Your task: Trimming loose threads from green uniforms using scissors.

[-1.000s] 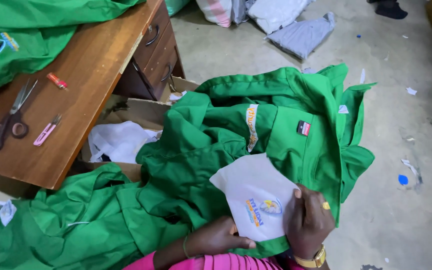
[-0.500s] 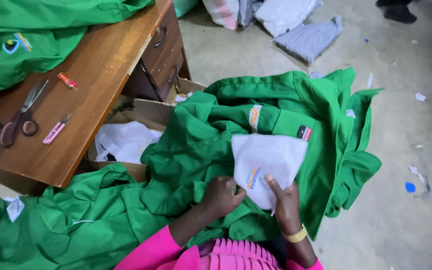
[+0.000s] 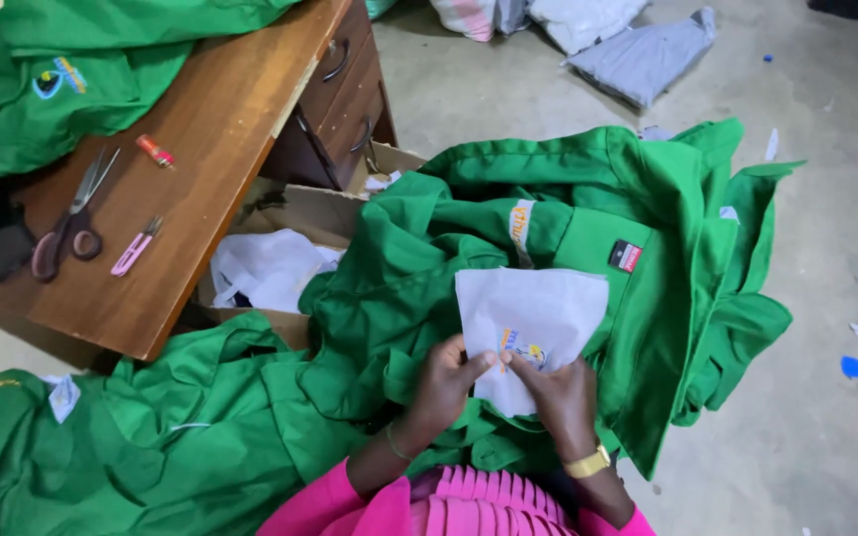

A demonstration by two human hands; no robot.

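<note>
Bare concrete floor [image 3: 806, 417] lies open rightward; wooden desk [image 3: 220, 149] blocks left

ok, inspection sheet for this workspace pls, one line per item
Surface: wooden desk with drawers, concrete floor.
Job's things: green garment in the lap, white backing sheet lying on it.
Clutter: scissors, pink thread snips, cardboard box, more green garments, paper scraps.
Grip: left hand and right hand pinch the sheet's lower edge.
Cables: nothing seen.
Surroundings: grey cloth on the floor.
</note>
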